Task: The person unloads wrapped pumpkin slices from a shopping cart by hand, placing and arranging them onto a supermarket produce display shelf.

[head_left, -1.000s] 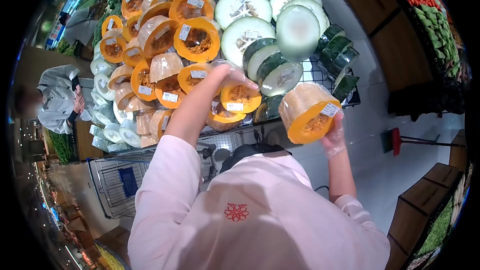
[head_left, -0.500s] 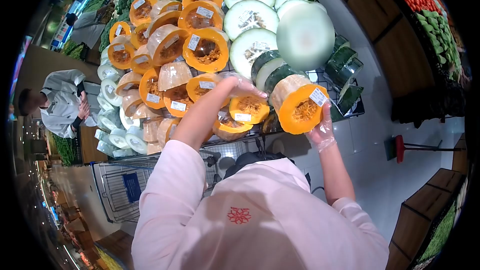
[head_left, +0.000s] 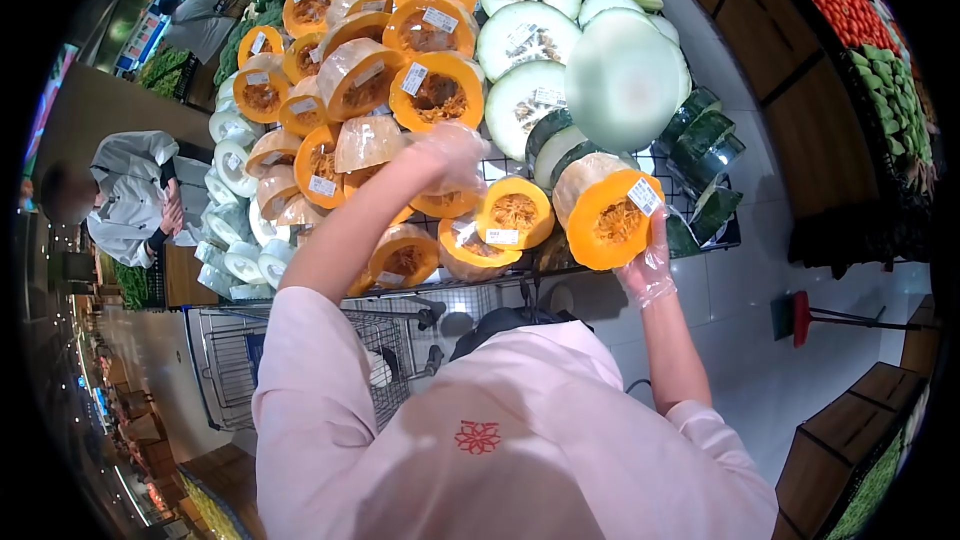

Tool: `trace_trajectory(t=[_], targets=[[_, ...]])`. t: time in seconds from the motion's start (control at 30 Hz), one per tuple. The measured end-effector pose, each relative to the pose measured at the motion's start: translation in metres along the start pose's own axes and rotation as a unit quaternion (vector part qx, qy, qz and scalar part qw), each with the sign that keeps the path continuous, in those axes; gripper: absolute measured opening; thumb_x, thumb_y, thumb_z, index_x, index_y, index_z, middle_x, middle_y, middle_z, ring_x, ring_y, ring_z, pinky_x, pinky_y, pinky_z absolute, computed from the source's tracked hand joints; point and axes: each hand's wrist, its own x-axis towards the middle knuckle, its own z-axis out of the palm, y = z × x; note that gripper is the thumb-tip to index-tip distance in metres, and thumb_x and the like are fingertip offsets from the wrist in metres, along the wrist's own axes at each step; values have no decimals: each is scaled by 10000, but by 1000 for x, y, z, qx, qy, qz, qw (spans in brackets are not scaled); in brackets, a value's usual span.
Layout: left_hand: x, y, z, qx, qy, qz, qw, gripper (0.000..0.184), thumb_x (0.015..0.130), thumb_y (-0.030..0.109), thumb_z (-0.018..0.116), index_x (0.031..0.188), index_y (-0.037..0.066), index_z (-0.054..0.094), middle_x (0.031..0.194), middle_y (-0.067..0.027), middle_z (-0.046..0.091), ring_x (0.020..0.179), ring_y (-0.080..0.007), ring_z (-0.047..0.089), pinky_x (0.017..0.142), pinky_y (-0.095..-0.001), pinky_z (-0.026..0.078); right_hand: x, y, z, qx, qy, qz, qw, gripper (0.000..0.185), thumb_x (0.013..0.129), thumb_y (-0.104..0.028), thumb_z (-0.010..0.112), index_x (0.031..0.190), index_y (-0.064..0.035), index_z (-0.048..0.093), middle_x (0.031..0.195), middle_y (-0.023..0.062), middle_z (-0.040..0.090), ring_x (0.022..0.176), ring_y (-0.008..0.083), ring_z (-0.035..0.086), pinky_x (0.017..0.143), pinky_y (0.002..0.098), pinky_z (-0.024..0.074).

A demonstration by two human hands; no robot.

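Observation:
My right hand (head_left: 650, 275), in a clear plastic glove, holds a wrapped cut pumpkin piece (head_left: 610, 220) from below and the right side, its orange face and white label turned towards me. Gloved as well, my left hand (head_left: 452, 154) is over the pumpkin pieces at the middle of the display; its fingers are blurred, and whether they grip anything cannot be made out. Just below it is one pumpkin piece (head_left: 445, 203), and to its lower right lies a labelled one (head_left: 514, 212). Another pumpkin piece (head_left: 405, 256) sits near the front edge.
Cut winter melons (head_left: 528, 35) lie beyond the held piece, dark green-skinned pieces (head_left: 700, 140) to the right. A shopping cart (head_left: 235, 360) stands at lower left. A person in light clothing (head_left: 135, 195) is at the left. A red broom (head_left: 801, 318) is on the right.
My left hand has moved up and left from beside the labelled pumpkin piece. A pumpkin piece now sits lower, near the front edge. My right hand still holds its piece, raised slightly since the first frame.

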Motion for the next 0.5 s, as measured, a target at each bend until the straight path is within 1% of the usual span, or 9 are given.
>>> trace_trajectory(t=[0.03,0.13,0.17,0.27,0.3,0.4,0.43,0.5], targets=[[-6,-14,0,0,19,4,1000,678,851,624,702,1230,62,701,1128,-188,714,1128,-337,660,977,-458,511,2,0,1,3,-4,9,1000,782,894,-484,757,1514,-129,439,1486,108,536,1357,309,535,1132,511,466],[-9,-46,30,-120,115,0,986,689,874,659,643,1240,77,698,1184,-183,677,1178,-335,625,1019,-447,487,10,11,10,-20,-7,-1,1000,771,902,-481,749,1513,-130,437,1484,104,536,1366,306,525,1144,511,453],[-10,-44,35,-171,100,-43,979,706,877,669,628,1285,93,670,1291,-179,624,1251,-341,578,1052,-436,464,13,14,15,-22,-29,11,999,752,917,-477,734,1513,-129,434,1481,101,537,1370,305,518,1154,514,442],[-16,-30,43,-93,121,-66,986,746,860,667,656,1351,107,619,1315,-172,608,1270,-353,564,1057,-440,462,22,26,23,-35,-30,9,999,725,933,-476,713,1505,-121,443,1472,100,546,1362,301,526,1151,504,449],[-18,-30,40,-81,96,-72,989,839,815,691,695,1407,111,563,1330,-178,604,1261,-363,573,1054,-437,467,24,29,26,-38,-30,10,999,713,939,-476,704,1501,-118,448,1468,99,549,1356,298,532,1145,497,458],[-23,-36,21,-85,18,-66,994,902,758,706,741,1411,112,555,1333,-216,598,1243,-387,583,1044,-437,475,28,32,40,-53,-25,17,998,711,941,-483,699,1498,-115,453,1467,100,552,1346,294,543,1125,485,482],[-23,-40,19,-88,15,-63,994,921,749,727,735,1401,99,563,1332,-226,597,1237,-391,587,1045,-434,475,31,33,41,-51,-21,18,998,717,944,-487,693,1506,-118,442,1470,100,547,1341,293,549,1108,481,500],[-20,-47,17,-92,11,-56,994,963,731,770,721,1380,73,578,1328,-247,596,1225,-399,594,1047,-429,476,33,34,44,-47,-37,20,998,722,947,-489,688,1512,-120,432,1474,100,544,1345,292,547,1112,484,496]])
